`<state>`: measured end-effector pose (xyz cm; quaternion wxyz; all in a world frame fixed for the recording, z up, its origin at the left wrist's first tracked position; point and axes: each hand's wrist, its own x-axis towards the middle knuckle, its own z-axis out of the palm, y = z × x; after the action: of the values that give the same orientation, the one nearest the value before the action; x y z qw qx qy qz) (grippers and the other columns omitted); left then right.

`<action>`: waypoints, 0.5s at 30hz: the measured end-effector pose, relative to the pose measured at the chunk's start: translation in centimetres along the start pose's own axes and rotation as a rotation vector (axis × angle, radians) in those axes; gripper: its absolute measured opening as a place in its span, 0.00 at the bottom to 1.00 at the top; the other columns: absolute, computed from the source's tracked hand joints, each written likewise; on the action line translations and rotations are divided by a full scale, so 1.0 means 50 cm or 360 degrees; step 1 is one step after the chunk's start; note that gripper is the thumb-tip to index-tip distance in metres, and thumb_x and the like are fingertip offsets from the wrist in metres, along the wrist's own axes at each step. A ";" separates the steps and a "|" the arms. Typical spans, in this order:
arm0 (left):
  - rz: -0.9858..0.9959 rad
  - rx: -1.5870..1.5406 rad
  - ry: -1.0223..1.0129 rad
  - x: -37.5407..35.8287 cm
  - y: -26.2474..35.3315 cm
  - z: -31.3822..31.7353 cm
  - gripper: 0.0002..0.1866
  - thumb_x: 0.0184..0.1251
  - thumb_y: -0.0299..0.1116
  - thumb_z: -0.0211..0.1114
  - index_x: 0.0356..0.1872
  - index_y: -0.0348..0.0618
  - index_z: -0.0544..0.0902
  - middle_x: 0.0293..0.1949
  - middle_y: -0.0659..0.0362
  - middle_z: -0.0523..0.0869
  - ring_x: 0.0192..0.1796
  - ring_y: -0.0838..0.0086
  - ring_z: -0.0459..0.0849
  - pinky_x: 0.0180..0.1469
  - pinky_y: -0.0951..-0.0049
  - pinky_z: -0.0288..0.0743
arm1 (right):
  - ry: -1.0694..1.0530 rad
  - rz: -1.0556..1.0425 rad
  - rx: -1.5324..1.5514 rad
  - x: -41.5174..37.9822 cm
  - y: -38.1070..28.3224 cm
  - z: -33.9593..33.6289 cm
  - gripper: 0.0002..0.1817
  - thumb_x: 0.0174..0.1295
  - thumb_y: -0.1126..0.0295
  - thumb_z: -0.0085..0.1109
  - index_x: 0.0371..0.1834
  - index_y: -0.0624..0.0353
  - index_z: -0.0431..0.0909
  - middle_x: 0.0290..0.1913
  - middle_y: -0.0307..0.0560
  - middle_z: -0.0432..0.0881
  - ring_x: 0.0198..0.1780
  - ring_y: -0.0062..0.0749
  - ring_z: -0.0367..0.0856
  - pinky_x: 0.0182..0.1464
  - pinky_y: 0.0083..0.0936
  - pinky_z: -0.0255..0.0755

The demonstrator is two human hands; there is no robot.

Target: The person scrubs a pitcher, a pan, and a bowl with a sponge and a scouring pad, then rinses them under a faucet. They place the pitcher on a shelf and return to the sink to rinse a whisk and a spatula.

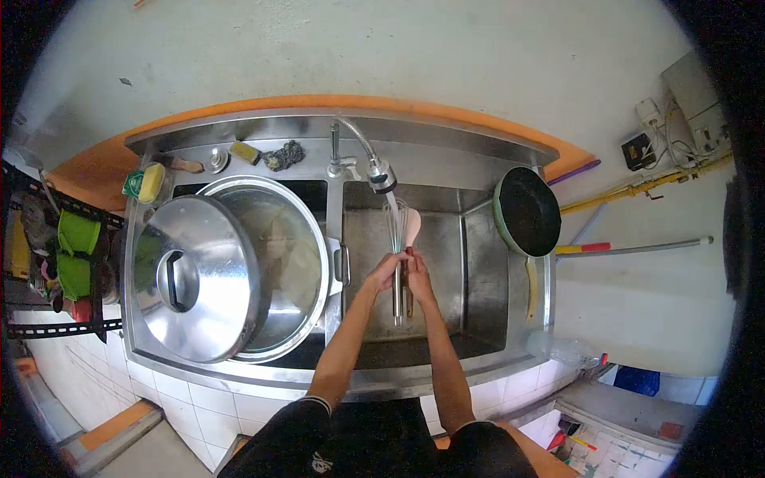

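Over the right sink basin [488,295], my left hand [384,273] is closed around the handle of a wire whisk [397,299]. Beside it, almost touching, my right hand [419,279] grips a spatula [413,226] with a pink head and a brown handle. Both tools point away from me, heads up toward the faucet [382,177]. Water runs from its spout onto the whisk wires. Some fingers are hidden behind the handles.
A large pot [315,319] of cloudy water fills the left basin, its metal lid [219,271] resting over one side. A frying pan [527,211] sits on the right rim. A steel scrubber [284,155] and sponge [245,152] lie on the back ledge.
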<state>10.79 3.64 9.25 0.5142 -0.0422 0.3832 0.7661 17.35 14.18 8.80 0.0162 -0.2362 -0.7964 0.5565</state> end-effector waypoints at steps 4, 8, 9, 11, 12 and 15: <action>0.0005 -0.0082 0.0374 0.018 -0.017 0.000 0.16 0.63 0.44 0.56 0.37 0.39 0.77 0.31 0.58 0.79 0.30 0.73 0.78 0.31 0.69 0.75 | -0.0130 0.0560 0.0720 0.049 0.001 0.003 0.19 0.69 0.57 0.40 0.42 0.61 0.73 0.30 0.40 0.76 0.32 0.25 0.72 0.36 0.25 0.67; 0.0009 -0.0146 0.0509 0.034 0.017 0.007 0.19 0.61 0.48 0.59 0.35 0.39 0.76 0.25 0.58 0.78 0.22 0.72 0.76 0.21 0.68 0.71 | -0.0144 0.0593 0.0985 0.069 -0.015 0.025 0.19 0.68 0.57 0.42 0.29 0.59 0.74 0.24 0.37 0.72 0.26 0.22 0.69 0.30 0.24 0.64; -0.0041 -0.0169 0.0519 0.038 0.027 0.005 0.19 0.60 0.48 0.60 0.35 0.39 0.76 0.24 0.58 0.78 0.20 0.72 0.75 0.19 0.68 0.70 | -0.0163 0.0523 0.0943 0.075 -0.012 0.027 0.19 0.68 0.57 0.42 0.29 0.60 0.74 0.24 0.37 0.72 0.25 0.22 0.69 0.31 0.24 0.64; -0.0065 -0.0168 0.0478 0.077 0.005 -0.039 0.20 0.59 0.47 0.62 0.33 0.36 0.77 0.25 0.55 0.80 0.20 0.70 0.78 0.18 0.68 0.72 | -0.0166 0.0350 0.0506 0.070 -0.012 0.022 0.18 0.67 0.58 0.43 0.28 0.60 0.74 0.24 0.38 0.72 0.25 0.22 0.68 0.31 0.23 0.64; -0.0055 -0.0175 0.0482 0.081 0.003 -0.043 0.19 0.59 0.46 0.62 0.32 0.36 0.77 0.25 0.55 0.80 0.20 0.70 0.78 0.18 0.68 0.73 | -0.0172 0.0256 0.0291 0.069 -0.012 0.019 0.18 0.67 0.59 0.43 0.27 0.60 0.75 0.23 0.38 0.72 0.25 0.22 0.68 0.31 0.23 0.63; 0.0190 -0.0029 0.0535 0.105 -0.003 -0.064 0.15 0.58 0.41 0.63 0.30 0.36 0.78 0.23 0.54 0.81 0.21 0.69 0.81 0.18 0.68 0.75 | -0.0050 -0.0561 -0.0632 0.105 -0.002 -0.009 0.14 0.65 0.66 0.45 0.43 0.62 0.78 0.28 0.37 0.76 0.28 0.22 0.72 0.30 0.20 0.65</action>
<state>7.40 5.61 4.48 0.3962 -0.1514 0.4587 0.7808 12.77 16.65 7.82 0.0539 -0.0837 -0.9190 0.3814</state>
